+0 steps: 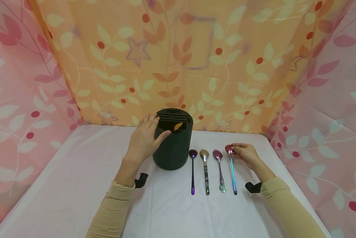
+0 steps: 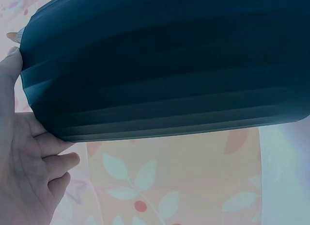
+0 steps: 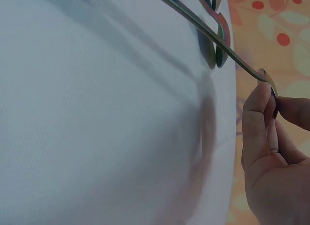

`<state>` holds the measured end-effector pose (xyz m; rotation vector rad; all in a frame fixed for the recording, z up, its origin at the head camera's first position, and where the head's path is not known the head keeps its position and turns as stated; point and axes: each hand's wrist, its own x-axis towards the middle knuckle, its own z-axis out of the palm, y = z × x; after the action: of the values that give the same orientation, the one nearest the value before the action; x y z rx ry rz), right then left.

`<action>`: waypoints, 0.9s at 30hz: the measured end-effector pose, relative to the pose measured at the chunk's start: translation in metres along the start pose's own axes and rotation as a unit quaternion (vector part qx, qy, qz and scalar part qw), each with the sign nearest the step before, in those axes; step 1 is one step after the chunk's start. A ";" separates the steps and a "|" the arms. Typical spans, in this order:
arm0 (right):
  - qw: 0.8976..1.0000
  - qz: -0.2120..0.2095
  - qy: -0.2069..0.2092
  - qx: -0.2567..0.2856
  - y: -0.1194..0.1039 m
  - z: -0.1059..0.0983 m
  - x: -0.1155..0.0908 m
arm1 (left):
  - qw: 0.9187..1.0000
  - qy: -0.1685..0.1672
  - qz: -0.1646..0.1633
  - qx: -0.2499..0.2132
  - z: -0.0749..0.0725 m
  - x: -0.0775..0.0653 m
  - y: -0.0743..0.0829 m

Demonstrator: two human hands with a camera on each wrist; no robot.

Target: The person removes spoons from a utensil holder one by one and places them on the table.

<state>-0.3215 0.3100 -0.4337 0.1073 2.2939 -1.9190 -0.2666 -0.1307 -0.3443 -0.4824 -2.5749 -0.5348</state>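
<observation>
My left hand (image 1: 145, 137) rests against the upper left of a dark green ribbed utensil holder (image 1: 172, 152). Its thumb lies at the front rim, and its fingers lie along the left side. An orange, leaf-shaped tip (image 1: 178, 126) shows inside the holder. My right hand (image 1: 246, 154) pinches the bowl of a long-handled iridescent spoon (image 1: 233, 173), the rightmost in a row. In the right wrist view, thumb and fingers meet on that spoon's bowl, and its handle slants away. Left of it lie a pink spoon with a clear handle (image 1: 219, 168), a dark-handled spoon (image 1: 206, 170) and a purple spoon (image 1: 192, 170).
A white cloth covers the table (image 1: 166, 211). Behind it hangs an orange leaf-patterned curtain (image 1: 172, 59), with pink patterned curtains on both sides. Black wrist mounts stick out near each cuff. The holder stands near the table's back edge.
</observation>
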 end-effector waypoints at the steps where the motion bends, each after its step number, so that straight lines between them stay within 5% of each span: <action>1: 1.000 0.002 -0.004 -0.004 0.002 -0.001 0.002 | 1.000 -0.001 -0.001 0.000 0.000 0.000 0.000; 16: 0.998 0.035 -0.027 0.053 0.024 0.000 0.015 | 1.000 0.002 0.001 -0.002 0.001 0.001 0.001; 27: 0.995 0.016 0.015 -0.097 0.026 0.000 0.018 | 1.000 -0.003 -0.003 -0.002 -0.001 0.000 0.001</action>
<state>-0.3352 0.3141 -0.4620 0.1504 2.4663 -1.6806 -0.2661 -0.1296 -0.3432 -0.4783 -2.5820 -0.5415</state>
